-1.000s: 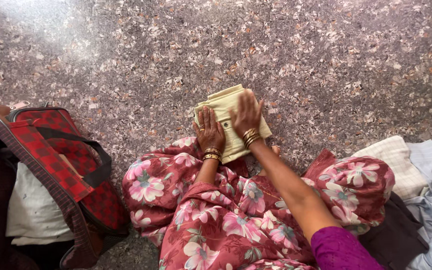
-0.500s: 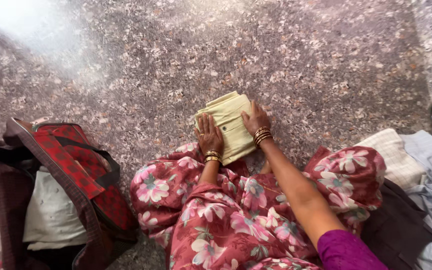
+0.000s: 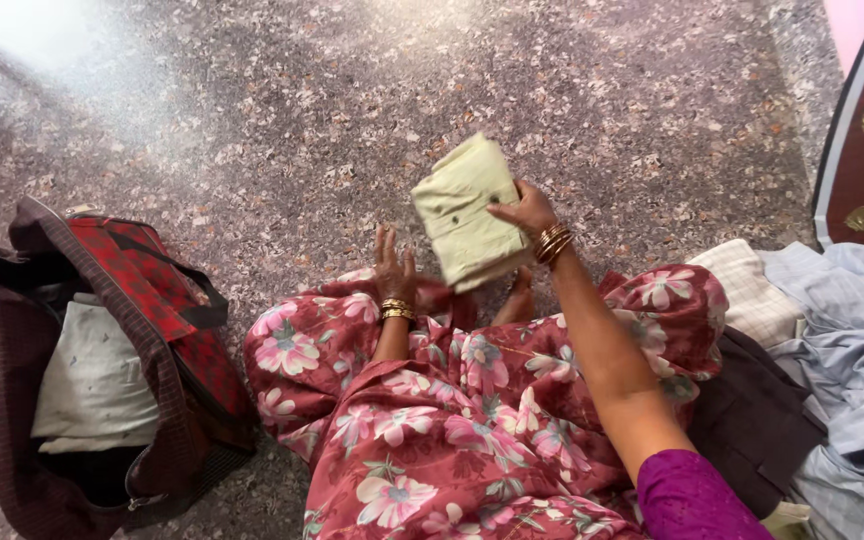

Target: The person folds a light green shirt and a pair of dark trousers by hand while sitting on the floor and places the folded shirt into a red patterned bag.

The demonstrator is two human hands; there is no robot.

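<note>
the right hand [image 3: 524, 212] grips a folded pale-yellow cloth [image 3: 467, 212] lifted above the speckled floor [image 3: 282, 120], while the left hand [image 3: 392, 268] rests flat, fingers spread, by the floral lap, an open red bag [image 3: 102, 370] to the left.

1 head view, looking steeply down, close over lap and speckled floor [image 3: 252, 110].
</note>
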